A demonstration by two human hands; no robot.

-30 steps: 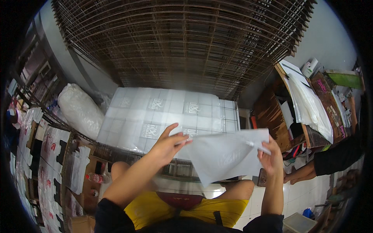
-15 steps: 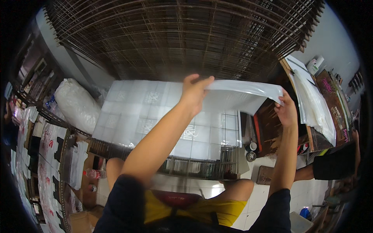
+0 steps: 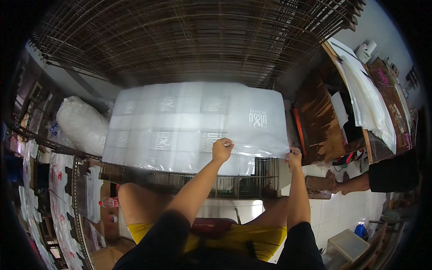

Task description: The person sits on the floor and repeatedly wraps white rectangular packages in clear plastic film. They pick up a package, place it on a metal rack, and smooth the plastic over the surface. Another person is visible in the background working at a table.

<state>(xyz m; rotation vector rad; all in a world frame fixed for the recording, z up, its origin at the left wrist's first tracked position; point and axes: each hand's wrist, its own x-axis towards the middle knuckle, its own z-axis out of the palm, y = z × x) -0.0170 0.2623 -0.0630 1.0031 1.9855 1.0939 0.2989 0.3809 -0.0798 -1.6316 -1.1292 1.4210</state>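
A frosted plastic bag with a white print spreads over the right part of the wire rack shelf. My left hand pinches its near left corner. At the near right corner my right hand has its fingers closed on the same bag. Left of it, more printed plastic bags lie flat in overlapping rows. The bare wire rack shows beneath their near edge.
Raised wire racks hang across the far side. A stuffed white plastic sack stands at the left. On the right, a stack of white sheets rests on a wooden cabinet. A person's bare foot shows beyond my right arm.
Both hands have come down toward me with the bag, which was lifted and folded over and now lies spread flat. The view has shifted slightly.
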